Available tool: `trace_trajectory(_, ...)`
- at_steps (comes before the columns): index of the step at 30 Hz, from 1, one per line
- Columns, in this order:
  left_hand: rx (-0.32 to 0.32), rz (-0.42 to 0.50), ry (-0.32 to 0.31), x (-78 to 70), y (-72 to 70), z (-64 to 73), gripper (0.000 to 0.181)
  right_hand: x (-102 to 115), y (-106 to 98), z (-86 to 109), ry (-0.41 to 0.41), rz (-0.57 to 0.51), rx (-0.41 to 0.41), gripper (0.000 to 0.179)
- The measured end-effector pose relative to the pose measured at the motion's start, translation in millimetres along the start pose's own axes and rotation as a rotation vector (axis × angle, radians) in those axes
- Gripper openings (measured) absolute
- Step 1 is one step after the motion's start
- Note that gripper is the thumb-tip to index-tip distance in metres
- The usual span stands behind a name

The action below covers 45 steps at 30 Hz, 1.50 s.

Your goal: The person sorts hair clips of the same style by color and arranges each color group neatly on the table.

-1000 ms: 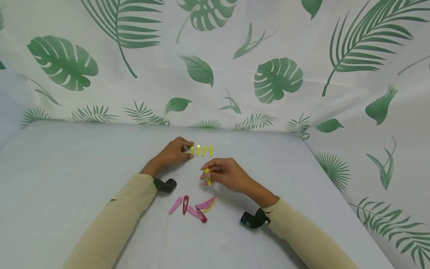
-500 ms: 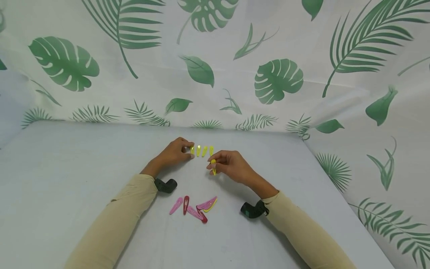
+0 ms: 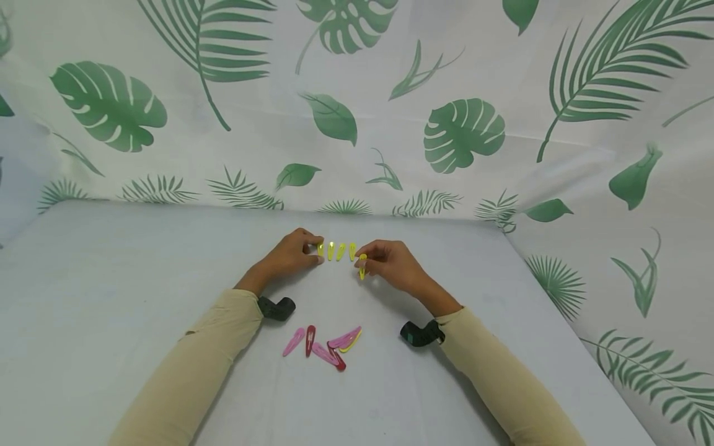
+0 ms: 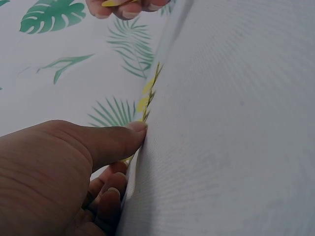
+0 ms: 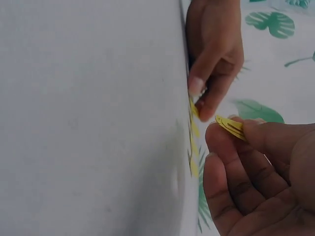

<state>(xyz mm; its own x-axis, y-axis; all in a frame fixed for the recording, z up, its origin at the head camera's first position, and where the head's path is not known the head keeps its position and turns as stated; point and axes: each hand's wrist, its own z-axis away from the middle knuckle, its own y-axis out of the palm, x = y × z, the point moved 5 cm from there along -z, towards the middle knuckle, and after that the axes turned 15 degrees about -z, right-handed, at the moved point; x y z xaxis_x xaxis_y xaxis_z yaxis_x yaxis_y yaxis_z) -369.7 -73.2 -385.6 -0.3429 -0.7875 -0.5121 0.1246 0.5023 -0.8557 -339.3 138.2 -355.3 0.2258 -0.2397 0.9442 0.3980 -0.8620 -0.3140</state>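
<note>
My right hand point(image 3: 395, 265) pinches a yellow snap hair clip point(image 3: 362, 267) between thumb and fingers, just right of a short row of yellow hair clips point(image 3: 341, 251) on the table. The right wrist view shows this held clip point(image 5: 230, 127) raised off the surface. At the row's left end, my left hand point(image 3: 290, 254) rests on the table, thumb and forefinger at the two ends of the leftmost yellow clip point(image 3: 320, 249). In the left wrist view the thumb point(image 4: 110, 142) hides most of that clip.
Nearer on the white table point(image 3: 167, 266) lies a loose group of clips: a pink clip point(image 3: 294, 342), a red clip point(image 3: 310, 341), and more pink, red and yellow ones overlapping. A leaf-patterned cloth point(image 3: 379, 136) hangs along the back and right.
My right hand has moved away from me and to the right with the yellow hair clip, up to the row's right end. The left hand stays in place.
</note>
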Motion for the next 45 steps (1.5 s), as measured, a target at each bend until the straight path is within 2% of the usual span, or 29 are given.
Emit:
trace_trajectory(12, 0.017, 0.029, -0.016, 0.2, 2.6, 0.2, 0.052, -18.3, -15.0, -17.5, 0.092, 0.032, -0.067, 0.019)
trace_trajectory(20, 0.014, 0.010, -0.011, 2.1, 0.9, 0.7, 0.053, -24.1, -19.8, -34.9, 0.081, 0.094, -0.107, 0.018)
trace_trajectory(24, 0.011, 0.012, -0.007, 2.3, 0.5, 0.7, 0.052, -27.8, -21.8, -41.0, 0.113, 0.094, -0.134, 0.018)
trace_trajectory(28, 0.016, 0.017, 0.000, 1.5, 0.7, 0.8, 0.052, -29.1, -21.4, -43.8, 0.131, 0.131, -0.131, 0.018)
trace_trajectory(34, 0.005, 0.010, 0.002, -1.3, -2.7, 3.7, 0.052, -26.4, -19.9, -49.4, 0.118, 0.246, -0.104, 0.021)
trace_trajectory(41, 0.013, 0.020, -0.001, -0.8, -0.1, 2.6, 0.051, -28.3, -20.9, -52.5, 0.186, 0.323, -0.082, 0.023)
trace_trajectory(45, 0.007, 0.018, -0.004, -0.2, 1.1, 1.6, 0.051, -29.9, -21.5, -53.3, 0.212, 0.325, -0.095, 0.022)
